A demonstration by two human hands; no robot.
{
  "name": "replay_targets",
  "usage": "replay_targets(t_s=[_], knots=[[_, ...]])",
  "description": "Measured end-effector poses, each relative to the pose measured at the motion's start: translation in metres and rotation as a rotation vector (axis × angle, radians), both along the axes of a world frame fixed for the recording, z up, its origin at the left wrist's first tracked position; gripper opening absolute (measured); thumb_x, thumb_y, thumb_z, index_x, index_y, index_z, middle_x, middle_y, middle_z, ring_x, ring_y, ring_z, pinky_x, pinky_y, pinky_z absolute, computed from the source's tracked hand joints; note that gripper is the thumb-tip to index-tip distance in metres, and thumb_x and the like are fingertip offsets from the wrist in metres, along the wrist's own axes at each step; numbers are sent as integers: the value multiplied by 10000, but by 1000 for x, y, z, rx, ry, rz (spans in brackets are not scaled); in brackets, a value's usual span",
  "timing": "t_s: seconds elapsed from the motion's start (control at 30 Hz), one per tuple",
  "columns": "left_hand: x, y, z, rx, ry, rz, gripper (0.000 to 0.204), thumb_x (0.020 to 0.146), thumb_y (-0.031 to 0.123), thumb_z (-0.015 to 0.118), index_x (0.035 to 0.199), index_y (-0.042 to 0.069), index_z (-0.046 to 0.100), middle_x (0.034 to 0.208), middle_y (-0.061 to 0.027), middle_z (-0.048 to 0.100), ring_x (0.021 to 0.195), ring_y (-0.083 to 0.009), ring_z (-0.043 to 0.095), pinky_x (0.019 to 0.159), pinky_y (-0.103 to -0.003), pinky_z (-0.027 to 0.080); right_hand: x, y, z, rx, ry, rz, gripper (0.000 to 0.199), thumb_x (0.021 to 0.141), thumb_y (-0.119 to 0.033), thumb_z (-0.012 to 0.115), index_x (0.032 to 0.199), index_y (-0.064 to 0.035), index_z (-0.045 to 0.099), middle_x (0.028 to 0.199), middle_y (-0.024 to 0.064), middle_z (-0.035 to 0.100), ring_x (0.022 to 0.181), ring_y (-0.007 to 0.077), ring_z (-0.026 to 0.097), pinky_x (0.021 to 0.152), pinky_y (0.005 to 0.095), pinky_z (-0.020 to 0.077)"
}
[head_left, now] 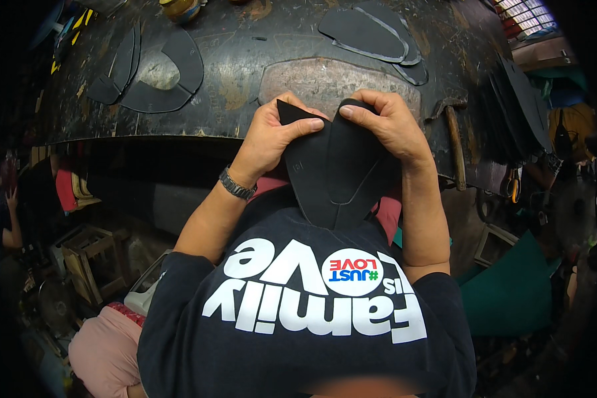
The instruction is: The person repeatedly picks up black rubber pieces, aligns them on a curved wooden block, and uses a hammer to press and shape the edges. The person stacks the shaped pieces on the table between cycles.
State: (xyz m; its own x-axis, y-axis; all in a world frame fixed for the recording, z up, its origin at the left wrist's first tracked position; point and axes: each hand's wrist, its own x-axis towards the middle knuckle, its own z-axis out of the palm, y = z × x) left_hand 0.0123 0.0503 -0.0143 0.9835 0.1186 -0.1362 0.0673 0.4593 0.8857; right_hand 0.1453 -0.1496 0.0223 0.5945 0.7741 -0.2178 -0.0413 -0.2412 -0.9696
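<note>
Between my hands is a black cut sheet piece (328, 169), like a shoe upper part, with a seam down its middle and a thin marked line near its lower tip. My left hand (288, 126) pinches its upper left edge, thumb on the near face. My right hand (381, 123) grips the upper right edge the same way, thumb on top and fingers behind. The piece hangs in front of my chest at the table's near edge. Its far side is hidden.
A hammer (454, 139) lies at the right of the dark worktable (225, 46), beside a worn board (338, 76). Black cut pieces lie at the left (182, 73) and far right (378, 33). A stack of black sheets (517, 109) hangs over the right edge. Someone in pink (106, 351) is at lower left.
</note>
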Motion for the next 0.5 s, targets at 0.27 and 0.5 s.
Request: replay_targets(t_s=[0.27, 0.5], knots=[[5, 8, 6, 148, 69, -63, 161, 903, 10, 777, 919, 49, 621, 1029, -112, 757, 897, -133, 704, 823, -269, 581, -4, 1, 0, 68, -11, -41, 180, 971, -186, 738, 966, -6, 733, 812, -24, 680, 731, 46, 613, 652, 218, 495], [37, 25, 11, 473, -84, 45, 222, 843, 107, 863, 941, 35, 676, 871, -43, 733, 782, -105, 691, 703, -250, 565, 19, 23, -2, 71, -284, -96, 220, 930, -190, 756, 959, 28, 744, 772, 12, 686, 723, 67, 607, 640, 267, 495]])
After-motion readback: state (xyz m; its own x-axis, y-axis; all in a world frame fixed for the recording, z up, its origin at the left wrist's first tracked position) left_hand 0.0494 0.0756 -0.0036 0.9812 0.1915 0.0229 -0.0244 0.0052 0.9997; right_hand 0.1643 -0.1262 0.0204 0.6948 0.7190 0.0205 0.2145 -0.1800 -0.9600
